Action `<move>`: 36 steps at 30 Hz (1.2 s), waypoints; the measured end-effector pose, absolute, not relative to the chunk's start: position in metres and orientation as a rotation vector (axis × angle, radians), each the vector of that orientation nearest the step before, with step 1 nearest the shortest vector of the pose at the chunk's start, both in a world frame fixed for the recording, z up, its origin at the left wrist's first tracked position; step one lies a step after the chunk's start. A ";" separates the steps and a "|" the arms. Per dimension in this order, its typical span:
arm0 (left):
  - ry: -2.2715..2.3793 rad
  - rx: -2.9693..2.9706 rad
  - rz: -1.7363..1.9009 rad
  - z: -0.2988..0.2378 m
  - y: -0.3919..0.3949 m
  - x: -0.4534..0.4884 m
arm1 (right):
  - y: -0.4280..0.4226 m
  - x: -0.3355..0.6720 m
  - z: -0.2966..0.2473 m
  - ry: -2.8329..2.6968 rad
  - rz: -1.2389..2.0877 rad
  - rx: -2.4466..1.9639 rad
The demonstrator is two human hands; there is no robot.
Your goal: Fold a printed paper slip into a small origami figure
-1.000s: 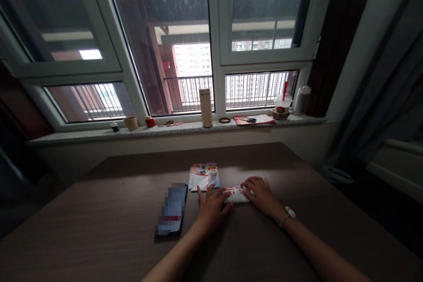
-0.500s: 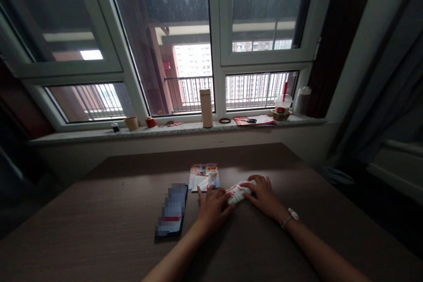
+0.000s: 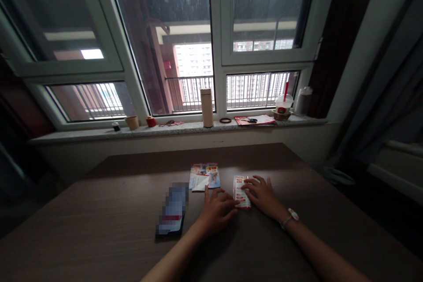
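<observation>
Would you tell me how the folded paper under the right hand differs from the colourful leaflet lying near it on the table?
The folded paper is a narrow strip; the colourful leaflet is wider. The folded paper is white with red print; the colourful leaflet shows blue, red and yellow. The right hand presses the folded paper; the colourful leaflet lies almost wholly uncovered. Both lie flat on the dark table.

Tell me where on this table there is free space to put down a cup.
Free: the wide table stretch left of the phone, the part right of the right hand, and the strip behind the colourful leaflet. Crowded: the centre, with phone, leaflet, folded paper and left hand close together.
</observation>
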State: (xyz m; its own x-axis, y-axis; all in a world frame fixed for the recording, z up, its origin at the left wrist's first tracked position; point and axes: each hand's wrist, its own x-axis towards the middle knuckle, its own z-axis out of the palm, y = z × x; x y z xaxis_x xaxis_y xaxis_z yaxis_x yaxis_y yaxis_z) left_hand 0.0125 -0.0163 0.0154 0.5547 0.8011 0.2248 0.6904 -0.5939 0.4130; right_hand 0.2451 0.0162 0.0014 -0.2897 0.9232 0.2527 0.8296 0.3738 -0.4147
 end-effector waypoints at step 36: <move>1.443 2.477 0.553 0.010 -0.013 0.013 | 0.020 0.253 0.000 -2.248 0.587 -1.406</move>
